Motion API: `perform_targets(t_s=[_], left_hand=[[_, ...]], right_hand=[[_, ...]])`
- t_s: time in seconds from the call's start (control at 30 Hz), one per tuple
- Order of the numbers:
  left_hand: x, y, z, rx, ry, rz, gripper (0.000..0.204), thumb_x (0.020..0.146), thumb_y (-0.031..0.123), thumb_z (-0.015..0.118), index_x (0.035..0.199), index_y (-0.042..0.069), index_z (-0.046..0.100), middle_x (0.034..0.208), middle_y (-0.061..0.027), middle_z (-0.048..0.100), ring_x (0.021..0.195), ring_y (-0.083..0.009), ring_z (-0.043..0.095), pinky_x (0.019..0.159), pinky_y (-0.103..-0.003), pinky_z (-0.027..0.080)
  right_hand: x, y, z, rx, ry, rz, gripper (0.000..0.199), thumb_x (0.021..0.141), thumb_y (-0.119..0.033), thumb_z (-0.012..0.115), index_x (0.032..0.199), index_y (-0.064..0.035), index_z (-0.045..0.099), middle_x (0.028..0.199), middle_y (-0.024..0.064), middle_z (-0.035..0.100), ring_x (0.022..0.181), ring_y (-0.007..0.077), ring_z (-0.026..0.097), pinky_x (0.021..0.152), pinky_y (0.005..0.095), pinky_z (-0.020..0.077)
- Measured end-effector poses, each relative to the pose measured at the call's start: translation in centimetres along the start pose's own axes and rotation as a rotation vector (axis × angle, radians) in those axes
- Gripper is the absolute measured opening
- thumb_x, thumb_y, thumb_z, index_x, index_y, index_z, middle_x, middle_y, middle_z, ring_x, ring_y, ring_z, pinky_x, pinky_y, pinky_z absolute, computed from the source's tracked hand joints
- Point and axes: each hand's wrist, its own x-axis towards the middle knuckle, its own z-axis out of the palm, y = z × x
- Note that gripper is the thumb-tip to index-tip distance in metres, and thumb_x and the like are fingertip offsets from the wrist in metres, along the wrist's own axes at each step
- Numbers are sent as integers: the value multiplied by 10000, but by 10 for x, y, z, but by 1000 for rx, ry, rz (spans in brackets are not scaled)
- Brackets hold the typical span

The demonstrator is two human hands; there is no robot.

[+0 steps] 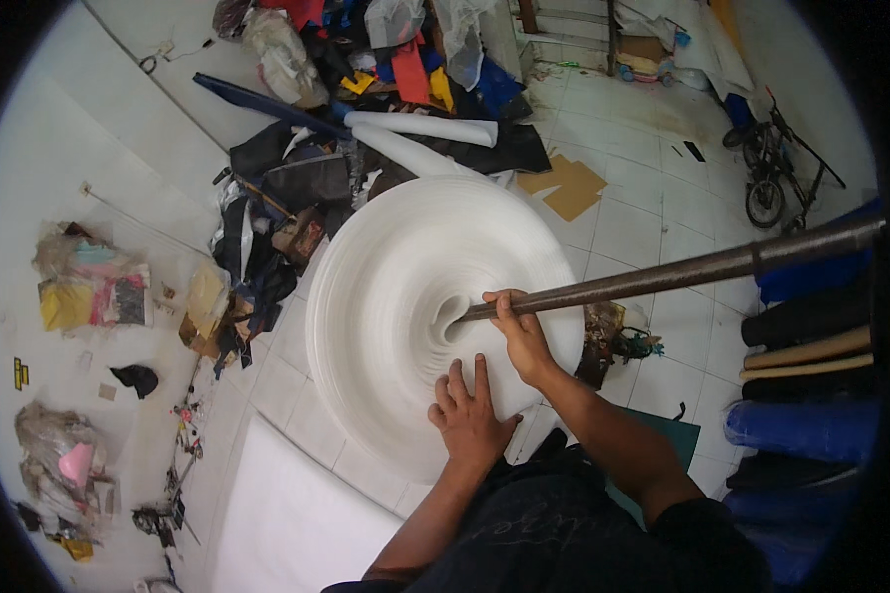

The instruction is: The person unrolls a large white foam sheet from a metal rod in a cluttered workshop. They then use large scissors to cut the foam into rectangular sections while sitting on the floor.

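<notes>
A: White foam-sheet roll, centre, on the tiled floor: why is the left hand flat, fingers spread?

B: Steadying it; right hand fingers grip the metal pole entering its core.

The big foam roll is plain white, its metal rod dark grey-brown, the fabric rolls blue, black and tan.

Tiled floor — cardboard, fabric scraps

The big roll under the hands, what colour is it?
The foam sheet roll is plain white, seen in the head view.
</notes>
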Motion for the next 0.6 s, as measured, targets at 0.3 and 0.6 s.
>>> perform_targets(t_s=[0.3, 0.6], left_hand=[[44, 25, -25, 108, -281, 225, 1002, 662, 481, 815, 1469, 137, 330, 1460, -228, 315, 1348, -414, 294, 1032, -535, 321], [243, 64, -120, -193, -99, 1098, 712, 721, 499, 741, 1255, 56, 578, 1148, -191, 597, 1101, -354, 561, 954, -406, 432]], right_hand=[[48, 28, -24, -302, -34, -68, 374, 977, -385, 547, 1131, -46, 587, 1057, 81, 629, 1018, 187, 578, 851, 333, 454], [80, 45, -15, -304, -99, -91, 331, 981, -309, 510, 1160, -50, 612, 1164, 135, 613, 1126, 223, 551, 909, 372, 448]])
